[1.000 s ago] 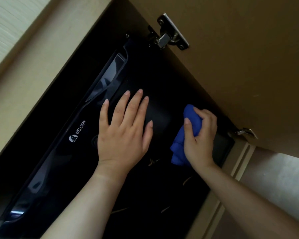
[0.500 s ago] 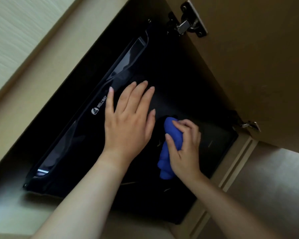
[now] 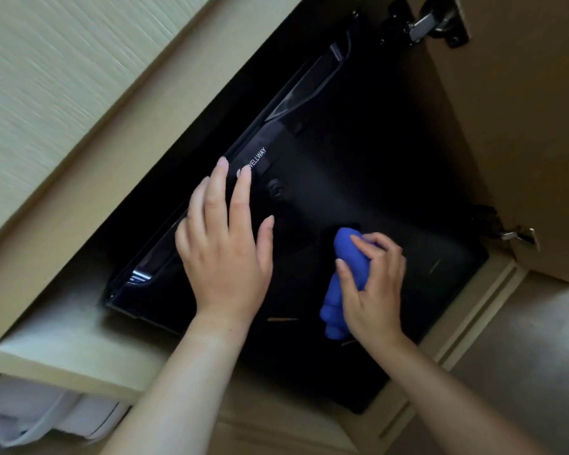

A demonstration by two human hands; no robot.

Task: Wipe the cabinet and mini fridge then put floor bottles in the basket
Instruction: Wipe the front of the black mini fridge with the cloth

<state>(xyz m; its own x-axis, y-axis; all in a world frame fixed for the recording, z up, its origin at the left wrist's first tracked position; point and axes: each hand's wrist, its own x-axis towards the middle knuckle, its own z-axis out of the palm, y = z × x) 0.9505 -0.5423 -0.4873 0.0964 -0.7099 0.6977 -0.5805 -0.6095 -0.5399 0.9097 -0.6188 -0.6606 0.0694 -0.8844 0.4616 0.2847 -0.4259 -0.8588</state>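
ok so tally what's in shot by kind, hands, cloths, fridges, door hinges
hands: 2, left hand and right hand
cloths: 1, blue cloth
fridges: 1, mini fridge
hinges: 2, upper hinge and lower hinge
total: 6

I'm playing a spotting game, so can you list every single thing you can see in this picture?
mini fridge: one, black, inside the cabinet, with a white WELLWAY logo
blue cloth: one, bunched up, on the fridge's dark surface
cabinet: one, pale wood, around the fridge
cabinet door: one, brown, open on the right
hinges: two, silver, on the door's edge, upper and lower
striped panel: one, pale, upper left
white bundle: one, bottom left under the shelf, too blurred to name
left grip: one bare hand, fingers straight, spread over the fridge
right grip: one bare hand, holding the blue cloth
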